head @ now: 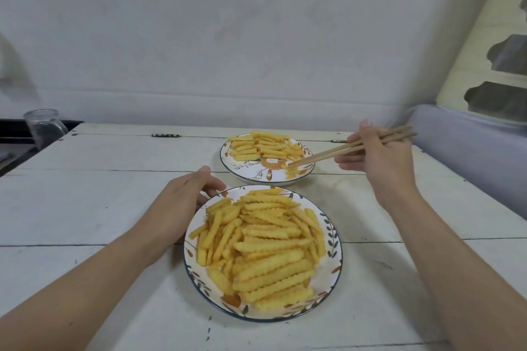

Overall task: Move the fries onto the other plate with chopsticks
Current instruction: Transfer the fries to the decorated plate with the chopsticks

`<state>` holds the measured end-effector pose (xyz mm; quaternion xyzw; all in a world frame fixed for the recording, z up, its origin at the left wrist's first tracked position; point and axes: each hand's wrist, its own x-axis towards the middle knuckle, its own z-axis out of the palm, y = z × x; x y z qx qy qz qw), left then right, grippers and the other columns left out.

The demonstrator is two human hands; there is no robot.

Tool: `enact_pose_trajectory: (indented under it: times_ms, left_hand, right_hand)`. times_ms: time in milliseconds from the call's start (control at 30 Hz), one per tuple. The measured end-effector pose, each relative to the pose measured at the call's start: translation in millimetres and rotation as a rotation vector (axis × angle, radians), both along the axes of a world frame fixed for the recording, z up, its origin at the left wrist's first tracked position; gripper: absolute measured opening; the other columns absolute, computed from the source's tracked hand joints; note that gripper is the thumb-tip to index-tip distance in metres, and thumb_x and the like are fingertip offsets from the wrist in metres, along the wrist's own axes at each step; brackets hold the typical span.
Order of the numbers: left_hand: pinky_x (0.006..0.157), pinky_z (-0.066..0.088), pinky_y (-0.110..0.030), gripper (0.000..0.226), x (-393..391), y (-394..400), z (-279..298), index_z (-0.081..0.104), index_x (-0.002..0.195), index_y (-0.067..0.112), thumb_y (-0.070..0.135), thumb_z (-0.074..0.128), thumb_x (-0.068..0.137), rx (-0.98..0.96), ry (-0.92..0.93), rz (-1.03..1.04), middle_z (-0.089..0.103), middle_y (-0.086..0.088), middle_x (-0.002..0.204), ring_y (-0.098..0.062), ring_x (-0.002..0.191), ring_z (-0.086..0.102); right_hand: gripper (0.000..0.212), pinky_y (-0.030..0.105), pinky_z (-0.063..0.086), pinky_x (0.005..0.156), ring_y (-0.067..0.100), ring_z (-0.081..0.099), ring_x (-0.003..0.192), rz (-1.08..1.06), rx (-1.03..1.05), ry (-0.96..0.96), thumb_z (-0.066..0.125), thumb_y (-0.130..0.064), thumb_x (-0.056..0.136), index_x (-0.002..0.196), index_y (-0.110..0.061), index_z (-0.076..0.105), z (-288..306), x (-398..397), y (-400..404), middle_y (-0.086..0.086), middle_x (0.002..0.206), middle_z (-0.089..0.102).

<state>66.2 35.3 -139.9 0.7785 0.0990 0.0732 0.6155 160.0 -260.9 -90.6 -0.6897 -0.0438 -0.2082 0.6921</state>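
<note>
Just 2 plates [332, 232] w/ fries [265, 245], 2 chopsticks [336, 151], 2 hands [382, 162].

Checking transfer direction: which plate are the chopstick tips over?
The far plate, whose fries lie in neat rows; chopsticks in the right hand. The near plate holds a heaped pile.

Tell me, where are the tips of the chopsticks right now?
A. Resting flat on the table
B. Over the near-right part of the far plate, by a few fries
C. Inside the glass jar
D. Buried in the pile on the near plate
B: the chopsticks in the right hand reach down to the near-right part of the far plate, their tips at a few fries there.
</note>
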Motion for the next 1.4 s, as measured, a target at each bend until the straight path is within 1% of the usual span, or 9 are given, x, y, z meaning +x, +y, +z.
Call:
enact_pose_trajectory:
  times_ms: [167, 367, 500, 633, 800, 933, 1067, 1267, 1400]
  left_hand:
    - [0.076, 0.051, -0.039, 0.051, -0.5, -0.2, 0.9, 0.080, 0.089, 0.023, 0.052, 0.041, 0.106, -0.045, 0.006, 0.005, 0.073, -0.006, 0.087, -0.022, 0.072, 0.067]
    - [0.077, 0.050, -0.039, 0.053, -1.2, -1.0, 2.0, 0.080, 0.091, 0.021, 0.052, 0.040, 0.107, -0.029, 0.000, 0.011, 0.072, -0.003, 0.085, -0.020, 0.069, 0.066]
    - [0.073, 0.049, -0.036, 0.054, -2.3, -2.6, 3.1, 0.079, 0.092, 0.021, 0.053, 0.038, 0.107, -0.005, 0.001, 0.011, 0.071, -0.001, 0.082, -0.018, 0.067, 0.066]
    - [0.072, 0.049, -0.035, 0.054, -4.6, -3.6, 4.5, 0.079, 0.094, 0.020, 0.052, 0.037, 0.108, 0.003, 0.000, 0.012, 0.071, -0.001, 0.082, -0.018, 0.068, 0.065]
    - [0.074, 0.050, -0.036, 0.054, -4.6, -3.1, 5.2, 0.079, 0.093, 0.020, 0.052, 0.038, 0.108, 0.003, 0.006, 0.014, 0.071, -0.002, 0.086, -0.019, 0.070, 0.065]
    - [0.072, 0.049, -0.035, 0.054, -4.4, -4.1, 5.5, 0.078, 0.093, 0.019, 0.051, 0.038, 0.108, 0.000, 0.004, 0.016, 0.071, 0.000, 0.081, -0.016, 0.065, 0.065]
    - [0.070, 0.049, -0.034, 0.053, -4.7, -4.9, 6.3, 0.078, 0.093, 0.019, 0.050, 0.038, 0.108, 0.000, 0.005, 0.015, 0.072, -0.001, 0.080, -0.015, 0.064, 0.065]
    - [0.069, 0.050, -0.033, 0.054, -6.2, -5.4, 7.3, 0.078, 0.092, 0.019, 0.050, 0.036, 0.108, 0.007, 0.007, 0.009, 0.075, -0.006, 0.079, -0.018, 0.066, 0.067]
    - [0.069, 0.050, -0.034, 0.054, -5.0, -5.3, 6.6, 0.078, 0.092, 0.018, 0.049, 0.037, 0.109, 0.003, 0.002, 0.011, 0.073, -0.002, 0.078, -0.016, 0.065, 0.066]
  right_hand:
    - [0.043, 0.035, 0.060, 0.053, 0.035, 0.072, 0.059, -0.009, 0.031, 0.006, 0.054, -0.037, 0.103, 0.083, 0.000, 0.063, -3.9, 1.5, 1.6, 0.018, 0.063, 0.069]
    - [0.049, 0.029, 0.054, 0.047, 0.027, 0.068, 0.050, 0.073, 0.210, 0.039, 0.044, -0.043, 0.106, 0.077, -0.006, 0.056, 18.5, -11.3, -13.8, 0.006, 0.049, 0.059]
    - [0.052, 0.025, 0.045, 0.040, 0.025, 0.059, 0.040, 0.220, 0.124, 0.115, 0.044, -0.045, 0.104, 0.071, -0.007, 0.055, 28.8, -18.4, -30.8, 0.007, 0.051, 0.052]
    - [0.052, 0.024, 0.041, 0.038, 0.025, 0.056, 0.037, 0.249, 0.027, 0.115, 0.046, -0.047, 0.102, 0.070, -0.007, 0.053, 30.4, -21.3, -41.9, 0.008, 0.049, 0.049]
    - [0.050, 0.021, 0.041, 0.038, 0.022, 0.057, 0.037, 0.264, 0.023, 0.054, 0.053, -0.054, 0.089, 0.071, -0.008, 0.054, 32.2, -23.8, -40.1, 0.006, 0.047, 0.050]
    - [0.044, 0.026, 0.051, 0.045, 0.022, 0.065, 0.047, 0.157, 0.168, -0.054, 0.050, -0.043, 0.102, 0.076, -0.008, 0.057, 27.3, -19.9, -38.7, 0.005, 0.056, 0.060]
    - [0.047, 0.035, 0.060, 0.055, 0.033, 0.072, 0.059, 0.056, 0.066, -0.037, 0.049, -0.040, 0.105, 0.080, -0.002, 0.062, 14.3, -12.6, -29.3, 0.013, 0.060, 0.066]
    - [0.044, 0.037, 0.061, 0.054, 0.037, 0.070, 0.056, 0.054, -0.048, -0.001, 0.053, -0.035, 0.104, 0.079, -0.001, 0.064, 8.8, -2.5, -13.3, 0.018, 0.061, 0.066]
    - [0.041, 0.035, 0.059, 0.050, 0.032, 0.067, 0.050, 0.040, -0.087, 0.009, 0.054, -0.031, 0.104, 0.079, -0.001, 0.064, 9.4, 4.2, -9.6, 0.011, 0.056, 0.062]
